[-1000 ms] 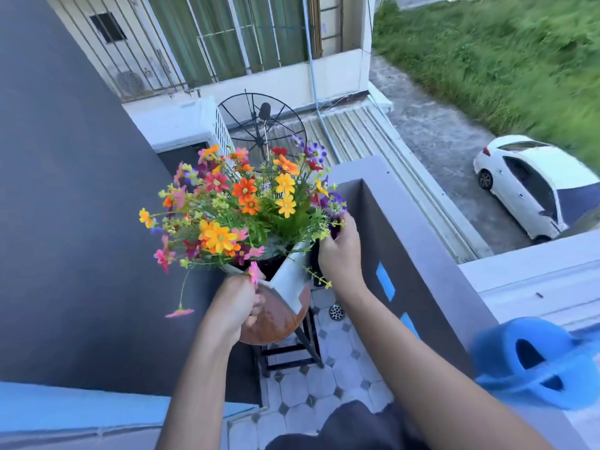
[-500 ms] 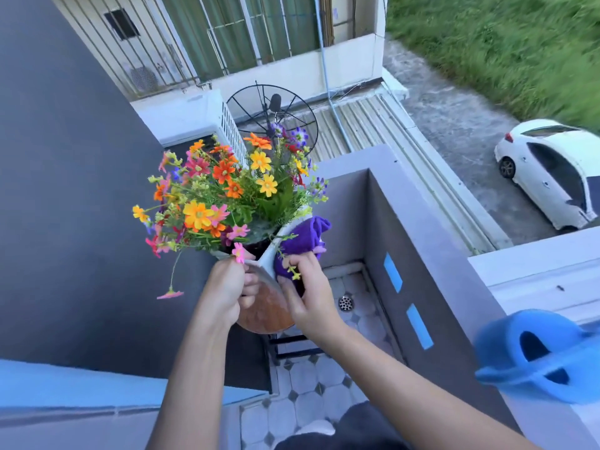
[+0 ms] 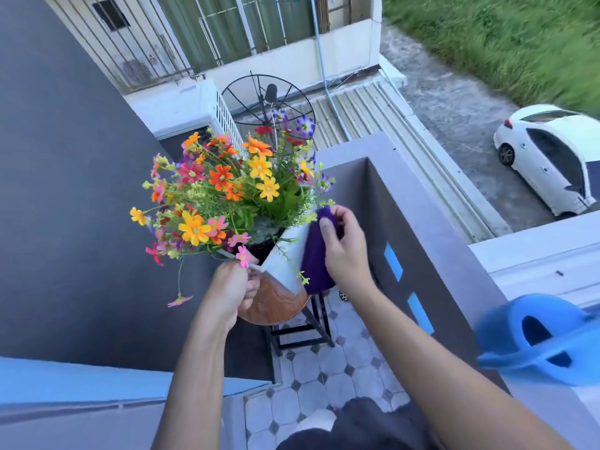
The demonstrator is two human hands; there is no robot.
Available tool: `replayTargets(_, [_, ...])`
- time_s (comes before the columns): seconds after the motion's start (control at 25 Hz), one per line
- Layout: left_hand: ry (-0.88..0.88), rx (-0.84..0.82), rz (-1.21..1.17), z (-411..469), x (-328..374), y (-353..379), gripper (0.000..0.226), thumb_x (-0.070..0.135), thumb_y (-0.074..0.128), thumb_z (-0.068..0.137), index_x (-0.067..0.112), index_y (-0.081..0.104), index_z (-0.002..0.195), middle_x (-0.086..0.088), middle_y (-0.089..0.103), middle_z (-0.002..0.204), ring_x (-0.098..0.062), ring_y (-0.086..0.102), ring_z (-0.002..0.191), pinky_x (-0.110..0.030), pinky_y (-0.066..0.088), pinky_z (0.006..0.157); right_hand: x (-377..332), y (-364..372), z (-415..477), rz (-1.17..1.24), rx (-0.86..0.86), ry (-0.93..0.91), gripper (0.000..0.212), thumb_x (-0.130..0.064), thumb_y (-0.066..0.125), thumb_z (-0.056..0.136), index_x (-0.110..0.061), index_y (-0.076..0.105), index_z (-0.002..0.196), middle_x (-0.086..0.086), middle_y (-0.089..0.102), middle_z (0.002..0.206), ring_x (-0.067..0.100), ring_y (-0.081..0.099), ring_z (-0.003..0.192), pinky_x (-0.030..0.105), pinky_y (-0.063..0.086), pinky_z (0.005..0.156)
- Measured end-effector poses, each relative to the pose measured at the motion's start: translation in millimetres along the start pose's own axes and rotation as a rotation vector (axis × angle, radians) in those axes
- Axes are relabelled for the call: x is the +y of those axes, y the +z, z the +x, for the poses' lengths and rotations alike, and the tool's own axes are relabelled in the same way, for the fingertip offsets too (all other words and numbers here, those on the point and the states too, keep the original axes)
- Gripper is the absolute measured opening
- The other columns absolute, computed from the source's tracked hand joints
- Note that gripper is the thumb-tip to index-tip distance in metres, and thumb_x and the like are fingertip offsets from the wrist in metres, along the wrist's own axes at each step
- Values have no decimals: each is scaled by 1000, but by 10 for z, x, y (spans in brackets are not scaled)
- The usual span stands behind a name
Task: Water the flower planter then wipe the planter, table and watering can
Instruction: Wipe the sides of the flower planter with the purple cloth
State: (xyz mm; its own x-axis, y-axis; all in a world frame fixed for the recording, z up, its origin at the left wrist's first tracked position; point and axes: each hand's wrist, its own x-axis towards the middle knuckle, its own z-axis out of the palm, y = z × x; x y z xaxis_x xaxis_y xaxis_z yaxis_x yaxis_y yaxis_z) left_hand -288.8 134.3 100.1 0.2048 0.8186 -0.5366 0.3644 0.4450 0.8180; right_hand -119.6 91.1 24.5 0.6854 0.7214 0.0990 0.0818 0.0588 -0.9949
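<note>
**Cloth against the planter wall**

I see my left hand [image 3: 232, 289] clamped on the near rim of the white planter [image 3: 287, 254], which sits on the round wooden table [image 3: 276, 306]. My right hand [image 3: 345, 246] presses a purple cloth [image 3: 316, 258] flat to its right side. 1 blue watering can [image 3: 539, 339] rests on the ledge, well apart.

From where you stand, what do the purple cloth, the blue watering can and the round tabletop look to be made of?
Purple cloth: soft, fuzzy fabric, maybe microfibre; it bunches under the right hand.
Watering can: moulded plastic, likely; even blue, smooth, rounded edges.
Tabletop: brown, grain-like streaks with slight sheen; wood or a wood-look finish, on dark legs.
</note>
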Motion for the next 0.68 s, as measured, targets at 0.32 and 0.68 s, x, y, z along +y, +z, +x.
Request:
replayTargets(0.32, [46,-91,116,27,8,-96,34,14,43,90,21,29,60,6,21,42,-8,12,35,-19,6,48,-330,-303,824,103,-485,190,21,7,60,96,-9,67,85,-3,70,71,8,64,66,28,55,67])
replayTargets(0.68, [67,-47,107,168,-35,-258,30,15,46,92,20,33,66,5,22,46,-8,15,37,-26,6,52,-290,-356,823,28,-657,407,15,9,59,90,-4,60,83,3,67,63,11,64,57,22,54,55])
